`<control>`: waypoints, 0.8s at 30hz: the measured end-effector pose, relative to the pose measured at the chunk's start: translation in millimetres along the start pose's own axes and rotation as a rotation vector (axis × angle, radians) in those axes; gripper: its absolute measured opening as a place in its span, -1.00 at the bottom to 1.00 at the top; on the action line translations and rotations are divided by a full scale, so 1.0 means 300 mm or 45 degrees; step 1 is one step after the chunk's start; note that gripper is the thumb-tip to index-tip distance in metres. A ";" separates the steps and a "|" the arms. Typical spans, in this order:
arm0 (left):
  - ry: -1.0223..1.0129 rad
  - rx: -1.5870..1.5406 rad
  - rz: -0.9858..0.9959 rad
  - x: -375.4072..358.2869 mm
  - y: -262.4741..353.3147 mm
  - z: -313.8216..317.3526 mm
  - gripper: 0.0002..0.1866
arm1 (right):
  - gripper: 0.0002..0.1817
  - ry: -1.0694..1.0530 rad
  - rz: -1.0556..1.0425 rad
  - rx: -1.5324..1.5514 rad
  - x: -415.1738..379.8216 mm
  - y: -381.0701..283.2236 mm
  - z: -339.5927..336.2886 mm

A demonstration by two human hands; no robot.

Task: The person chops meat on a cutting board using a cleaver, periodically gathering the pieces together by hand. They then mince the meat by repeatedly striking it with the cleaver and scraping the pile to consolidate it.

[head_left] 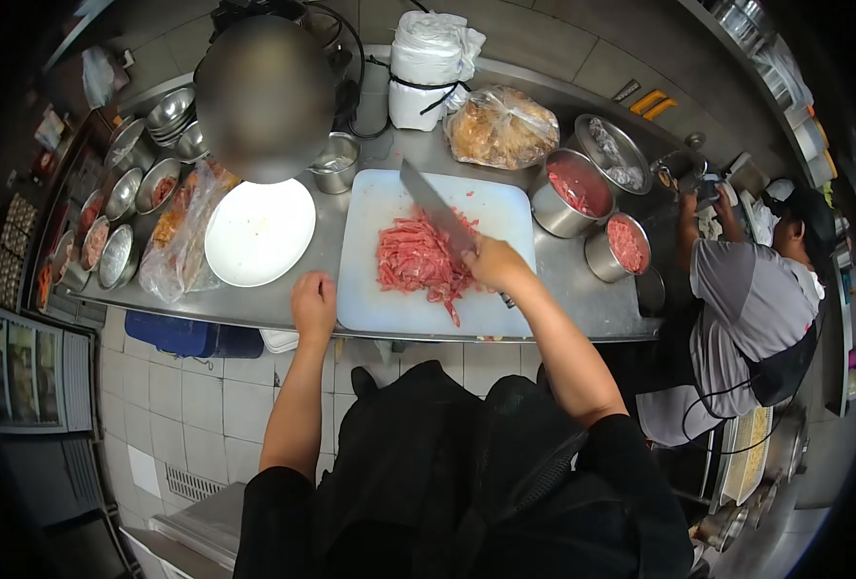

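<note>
A white cutting board (370, 207) lies on the steel counter, with a heap of sliced raw meat (414, 256) on it. My right hand (496, 263) is closed round the handle of a large knife (430, 200); the blade points up and left across the heap. Just left of the board, near the counter's front edge, my left hand (313, 302) has its fingers curled in; whether anything is inside them is hidden. A white plate (260, 234) lies beyond it to the left.
Two steel pots of red meat, the larger pot (555, 214) and the smaller (604, 262), stand right of the board. Steel bowls (124, 193) and bagged food (179, 236) are at left. Behind are a bag (502, 125) and a cup (334, 164). Another person (751, 289) works at right.
</note>
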State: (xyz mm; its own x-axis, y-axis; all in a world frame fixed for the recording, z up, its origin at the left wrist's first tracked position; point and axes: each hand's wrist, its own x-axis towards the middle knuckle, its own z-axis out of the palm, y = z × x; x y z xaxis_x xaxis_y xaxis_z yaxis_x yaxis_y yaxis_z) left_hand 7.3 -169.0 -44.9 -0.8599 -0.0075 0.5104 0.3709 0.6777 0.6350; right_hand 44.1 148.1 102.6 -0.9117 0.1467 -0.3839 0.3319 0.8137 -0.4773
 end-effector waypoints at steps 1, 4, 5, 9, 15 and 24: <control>-0.005 0.001 -0.002 -0.001 -0.001 0.001 -0.85 | -0.62 0.161 -0.103 -0.022 -0.005 0.001 -0.026; -0.028 0.012 0.022 -0.004 -0.006 0.004 -0.84 | -0.62 0.414 -0.214 -0.018 -0.032 -0.010 -0.045; -0.021 0.013 0.019 -0.002 -0.006 0.006 -0.84 | -0.62 0.514 -0.234 0.001 -0.035 -0.019 -0.042; -0.016 0.016 0.010 0.003 -0.004 0.002 -0.84 | -0.63 -0.027 0.048 -0.162 0.018 0.038 0.074; 0.002 0.001 0.045 0.000 0.000 -0.007 -0.84 | -0.60 0.137 0.021 0.052 -0.033 0.007 0.010; -0.061 -0.031 0.003 0.002 0.010 -0.017 -0.84 | -0.58 0.010 0.103 -0.108 -0.037 0.064 0.038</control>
State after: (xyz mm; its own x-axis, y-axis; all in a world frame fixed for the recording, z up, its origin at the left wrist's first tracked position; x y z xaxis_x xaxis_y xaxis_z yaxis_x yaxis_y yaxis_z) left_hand 9.7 -170.7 -39.6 -0.8748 0.0296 0.4836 0.3807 0.6593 0.6484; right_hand 63.2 155.7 88.7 -0.8846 0.2181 -0.4121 0.3833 0.8435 -0.3762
